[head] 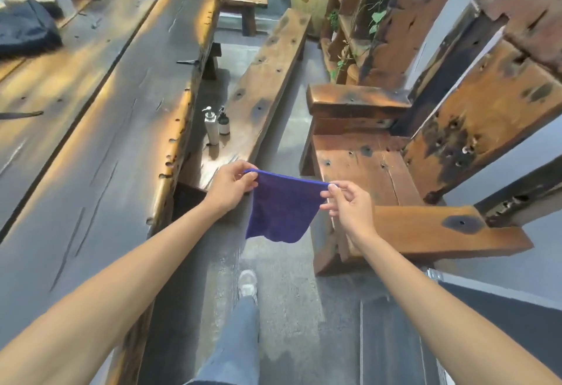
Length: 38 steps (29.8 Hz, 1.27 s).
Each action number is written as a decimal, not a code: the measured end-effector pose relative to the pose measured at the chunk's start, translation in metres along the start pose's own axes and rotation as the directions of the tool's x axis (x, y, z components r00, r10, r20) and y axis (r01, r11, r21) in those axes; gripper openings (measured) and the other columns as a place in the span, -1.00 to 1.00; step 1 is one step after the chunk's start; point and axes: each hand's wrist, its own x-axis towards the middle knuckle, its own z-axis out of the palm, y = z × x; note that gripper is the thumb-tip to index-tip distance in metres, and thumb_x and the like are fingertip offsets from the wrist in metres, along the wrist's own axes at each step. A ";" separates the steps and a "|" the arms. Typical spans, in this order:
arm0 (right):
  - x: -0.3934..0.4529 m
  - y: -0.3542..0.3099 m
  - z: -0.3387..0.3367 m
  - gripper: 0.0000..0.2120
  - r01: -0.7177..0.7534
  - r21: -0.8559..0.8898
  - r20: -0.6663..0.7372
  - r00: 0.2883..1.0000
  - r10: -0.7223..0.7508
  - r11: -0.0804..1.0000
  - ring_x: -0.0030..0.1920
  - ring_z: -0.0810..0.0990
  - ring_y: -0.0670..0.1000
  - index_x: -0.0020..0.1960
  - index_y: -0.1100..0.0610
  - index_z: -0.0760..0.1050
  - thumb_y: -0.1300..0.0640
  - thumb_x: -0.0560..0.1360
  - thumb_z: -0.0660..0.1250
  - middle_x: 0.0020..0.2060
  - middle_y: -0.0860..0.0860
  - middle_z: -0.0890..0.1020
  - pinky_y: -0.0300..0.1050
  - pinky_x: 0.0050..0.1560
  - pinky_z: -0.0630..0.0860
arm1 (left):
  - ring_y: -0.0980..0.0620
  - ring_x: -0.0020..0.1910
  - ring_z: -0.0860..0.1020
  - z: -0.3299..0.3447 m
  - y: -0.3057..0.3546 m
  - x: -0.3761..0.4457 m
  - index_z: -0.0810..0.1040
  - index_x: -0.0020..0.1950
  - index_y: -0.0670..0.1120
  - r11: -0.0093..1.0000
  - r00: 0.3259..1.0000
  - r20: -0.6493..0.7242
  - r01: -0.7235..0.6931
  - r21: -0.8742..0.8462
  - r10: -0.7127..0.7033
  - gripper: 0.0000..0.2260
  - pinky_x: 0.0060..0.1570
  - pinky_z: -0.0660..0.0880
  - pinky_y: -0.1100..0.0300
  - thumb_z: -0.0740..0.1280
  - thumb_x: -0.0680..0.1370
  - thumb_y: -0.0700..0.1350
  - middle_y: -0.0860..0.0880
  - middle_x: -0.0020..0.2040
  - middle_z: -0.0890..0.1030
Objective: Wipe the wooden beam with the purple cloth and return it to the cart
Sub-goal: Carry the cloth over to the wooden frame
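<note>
The purple cloth [281, 208] hangs spread in the air in front of me, held by its top edge. My left hand [232, 187] pinches the left top corner and my right hand [349, 202] pinches the right top corner. Behind the cloth a long wooden beam [264, 77] runs away from me like a low bench. No cart is in view.
A long dark wooden table [100, 117] fills the left side. Two pump bottles [216, 124] stand on the near end of the beam. A heavy wooden chair [380, 172] stands on the right. My leg and shoe [248, 284] are on the grey floor below.
</note>
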 end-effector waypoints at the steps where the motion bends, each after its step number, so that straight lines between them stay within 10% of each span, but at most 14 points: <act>1: 0.022 -0.003 0.002 -0.93 -0.001 -0.001 -0.010 1.000 0.001 1.000 -0.41 0.71 -0.05 0.06 0.16 0.60 0.18 0.64 0.34 -0.26 -0.01 0.76 -0.29 -0.44 0.48 | 0.13 -0.29 0.67 0.002 0.001 0.025 0.62 -0.06 -0.12 1.000 1.000 0.003 -0.007 0.011 0.007 -0.86 -0.17 0.61 0.28 0.32 0.62 -0.29 -0.15 -0.15 0.66; 8: 0.178 -0.030 0.013 -0.87 0.004 -0.004 -0.109 0.994 -0.005 1.000 -0.43 0.69 -0.09 0.13 0.28 0.59 0.23 0.64 0.34 -0.23 0.05 0.74 -0.24 -0.42 0.51 | -0.18 -0.18 0.72 0.021 0.018 0.208 0.59 -0.02 -0.15 1.000 0.994 0.110 0.018 -0.006 -0.018 -0.88 0.01 0.65 -0.06 0.29 0.64 -0.29 -0.13 -0.18 0.67; 16: 0.339 -0.069 -0.003 -0.92 0.046 -0.058 -0.217 0.975 -0.057 0.997 -0.28 0.76 -0.01 0.06 0.07 0.60 0.17 0.65 0.33 -0.21 -0.01 0.77 -0.26 -0.37 0.56 | -0.08 -0.12 0.75 0.072 0.068 0.408 0.49 0.08 -0.24 0.999 0.973 0.230 0.008 -0.033 0.000 -0.90 -0.08 0.65 0.11 0.24 0.68 -0.22 -0.13 -0.04 0.66; 31: 0.647 -0.163 -0.115 -0.91 0.249 -0.071 -0.548 0.799 -0.247 0.966 -0.57 0.60 0.09 0.03 -0.08 0.41 -0.01 0.70 0.17 -0.38 0.13 0.71 -0.16 -0.56 0.47 | -0.04 -0.18 0.76 0.253 0.228 0.719 0.39 0.00 0.14 0.913 0.843 0.355 -0.392 -0.108 0.404 -0.89 0.06 0.61 -0.21 0.14 0.68 -0.05 0.10 -0.19 0.62; 38: 0.740 -0.254 -0.189 -0.88 0.422 -0.144 -0.641 0.649 -0.410 0.895 -0.45 0.70 0.16 0.02 -0.24 0.38 -0.09 0.71 0.13 -0.27 0.09 0.76 -0.21 -0.51 0.49 | -0.12 -0.31 0.74 0.355 0.336 0.823 0.37 0.06 0.14 0.824 0.788 0.289 -0.436 -0.362 0.544 -0.93 -0.35 0.65 0.05 0.11 0.68 0.04 0.07 -0.24 0.64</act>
